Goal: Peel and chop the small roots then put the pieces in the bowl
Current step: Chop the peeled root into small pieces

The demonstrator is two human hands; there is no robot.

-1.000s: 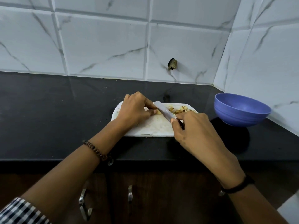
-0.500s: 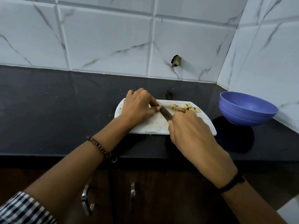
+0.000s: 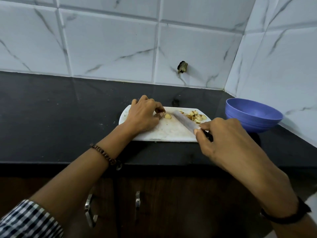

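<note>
The knife (image 3: 184,120) is no longer pressed against the fingertips of the left hand (image 3: 144,115). A second ago its blade is cutting right beside those fingers; now the blade is drawn off to the right and lies slanted across the cutting board (image 3: 164,133), between the root piece (image 3: 167,116) and the chopped pieces (image 3: 194,115), with a clear gap on the left side. The right hand (image 3: 221,140), which grips the handle, has moved with it to the right and back toward the near edge of the board. The root piece, before hidden behind the blade and the fingers, now shows as a small yellowish bit which the left fingers pinch at its left end.
</note>
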